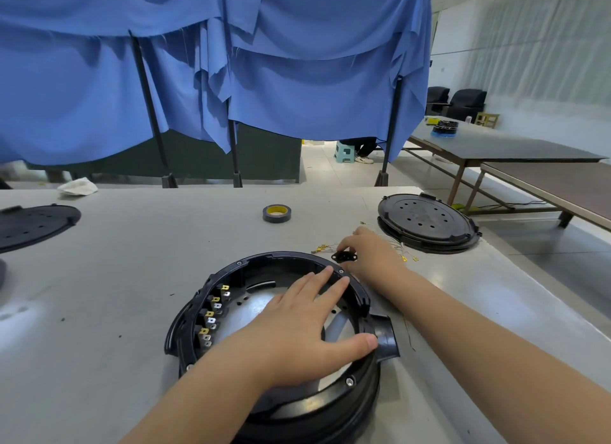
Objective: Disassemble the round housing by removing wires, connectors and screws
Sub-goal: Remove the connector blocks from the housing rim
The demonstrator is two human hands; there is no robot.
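Note:
The round black housing [360, 387] lies open on the grey table in front of me, with a row of brass and silver terminals [211, 314] along its inner left wall and a short spout [385, 339] on its right. My left hand [297, 328] rests flat over the housing, fingers straight toward the far rim, thumb against the right rim. Beyond the far rim, my right hand [370, 255] pinches a small black connector [344, 257] just above the table. Thin wires with yellow ends [322, 248] lie beside it.
A black round cover [426, 223] lies at the right, another cover [33, 223] at the far left. A roll of tape [276, 212] stands beyond the housing. A white cloth [78, 186] lies at the table's back edge, under blue curtains on poles.

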